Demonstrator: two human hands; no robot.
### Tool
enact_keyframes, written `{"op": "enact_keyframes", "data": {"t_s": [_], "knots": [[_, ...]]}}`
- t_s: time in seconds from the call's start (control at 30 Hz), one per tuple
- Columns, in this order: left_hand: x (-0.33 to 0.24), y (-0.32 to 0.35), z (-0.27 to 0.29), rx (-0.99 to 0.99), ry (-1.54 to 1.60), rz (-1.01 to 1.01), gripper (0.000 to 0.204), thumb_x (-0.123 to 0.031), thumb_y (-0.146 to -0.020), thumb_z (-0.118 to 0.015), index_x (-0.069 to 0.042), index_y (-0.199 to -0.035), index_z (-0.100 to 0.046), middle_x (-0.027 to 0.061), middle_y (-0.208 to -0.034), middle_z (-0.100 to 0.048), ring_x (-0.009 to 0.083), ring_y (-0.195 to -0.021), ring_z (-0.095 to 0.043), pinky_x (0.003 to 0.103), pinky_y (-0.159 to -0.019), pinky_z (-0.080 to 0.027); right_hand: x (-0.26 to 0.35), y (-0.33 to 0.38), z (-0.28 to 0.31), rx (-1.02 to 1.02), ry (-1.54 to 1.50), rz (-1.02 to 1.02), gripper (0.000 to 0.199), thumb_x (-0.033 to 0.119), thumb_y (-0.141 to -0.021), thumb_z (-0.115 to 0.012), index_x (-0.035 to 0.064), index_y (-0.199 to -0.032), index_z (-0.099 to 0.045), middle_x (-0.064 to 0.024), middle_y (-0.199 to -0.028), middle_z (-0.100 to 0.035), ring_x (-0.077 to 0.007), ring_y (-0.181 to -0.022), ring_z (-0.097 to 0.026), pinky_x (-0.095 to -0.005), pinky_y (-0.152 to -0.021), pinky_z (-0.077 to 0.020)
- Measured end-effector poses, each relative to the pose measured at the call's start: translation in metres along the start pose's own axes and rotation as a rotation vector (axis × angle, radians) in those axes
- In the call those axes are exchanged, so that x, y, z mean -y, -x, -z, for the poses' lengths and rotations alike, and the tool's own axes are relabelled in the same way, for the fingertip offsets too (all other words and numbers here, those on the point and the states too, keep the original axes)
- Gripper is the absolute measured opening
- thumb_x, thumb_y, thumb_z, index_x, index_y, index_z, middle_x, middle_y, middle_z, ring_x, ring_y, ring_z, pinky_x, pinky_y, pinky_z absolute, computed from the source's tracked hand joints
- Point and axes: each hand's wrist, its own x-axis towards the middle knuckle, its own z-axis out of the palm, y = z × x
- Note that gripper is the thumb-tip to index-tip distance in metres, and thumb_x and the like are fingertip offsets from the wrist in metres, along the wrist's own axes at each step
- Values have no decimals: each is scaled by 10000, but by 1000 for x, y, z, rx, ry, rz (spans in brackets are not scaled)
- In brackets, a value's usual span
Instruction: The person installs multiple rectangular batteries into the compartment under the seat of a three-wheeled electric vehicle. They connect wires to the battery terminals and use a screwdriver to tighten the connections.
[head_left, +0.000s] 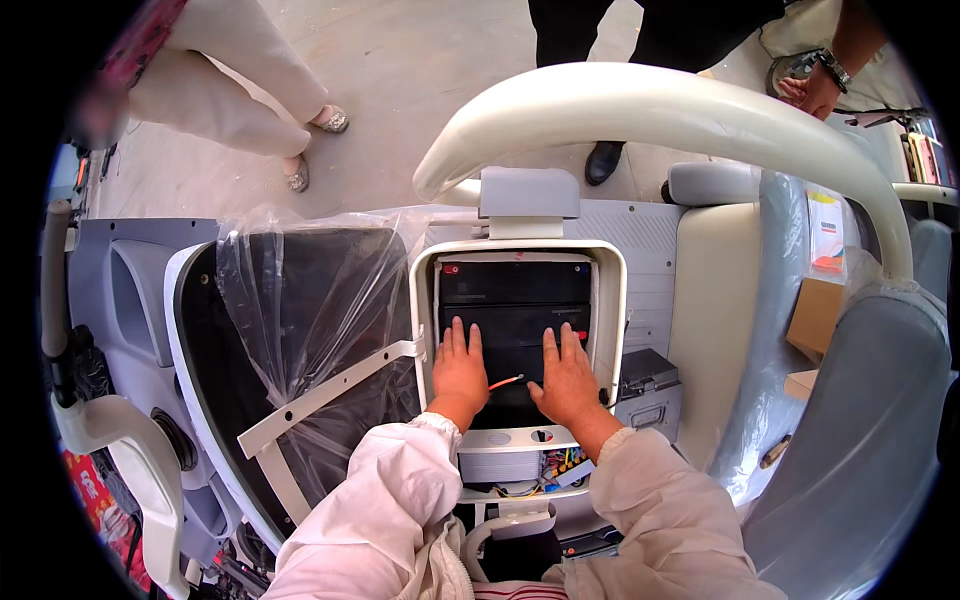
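a: hands first. how do they stand?
b: left hand (460, 375) palm down, fingers straight out and close together; nothing seen in its grasp. right hand (570, 380) also flat, fingers extended, thumb reaching inward. nothing gripped there either.
a: and under them?
b: black blocks (515, 283), packed inside a cream frame (617, 330). they run beneath both hands and on past the fingertips. a red terminal (451, 269) shows beyond the left fingers.
a: anything between the hands?
b: orange lead (507, 382), bare-looking tip toward the right thumb, other end at the left hand's inner edge. touching or not, cannot tell.
a: round about?
b: left of the left hand, clear plastic sheet (310, 290) and a flat pale bracket (330, 393). right of the right hand, a grey case (648, 395). between the wrists, lower down, coloured wiring (565, 468). far beyond the fingertips, a curved cream rail (600, 95).
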Motion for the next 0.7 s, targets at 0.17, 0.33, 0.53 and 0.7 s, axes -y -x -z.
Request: {"op": "enact_keyframes", "data": {"t_s": [0.17,0.33,0.53,0.7], "knots": [[8,2,-6,-35,98,-49,839,-39,-829,-658,-197,-1558,-273,224,-1628,-100,365,-1494,-200,404,-1195,-255,-13,-23,-27,23,-10,-88,937,254,-796,-768,175,-1565,-239,-300,-1593,-102,-451,-1462,-218,-451,-1183,-265],[2,1,11,-49,48,-72,816,-125,-793,-731,-139,-1515,-349,196,-1597,-242,335,-1446,-310,387,-1156,-313,-18,-33,-25,-131,66,2,834,114,-773,-734,96,-1510,-343,-271,-1547,-263,-430,-1431,-292,-445,-1164,-302],[8,-49,6,-435,-410,-314,635,-165,-854,-631,-13,-1433,-421,143,-1381,-489,286,-1282,-461,389,-1091,-359,-44,-73,-16,-193,308,344,675,91,-764,-709,-43,-1375,-457,-193,-1327,-478,-338,-1269,-448,-415,-1135,-324],[-5,-59,13,-267,-195,-312,448,-140,-824,-653,-11,-1234,-527,157,-1241,-526,298,-1233,-486,384,-1070,-388,-23,-76,-27,-195,204,363,705,158,-724,-754,-25,-1351,-488,-168,-1285,-505,-325,-1224,-470,-409,-1098,-345]]}}
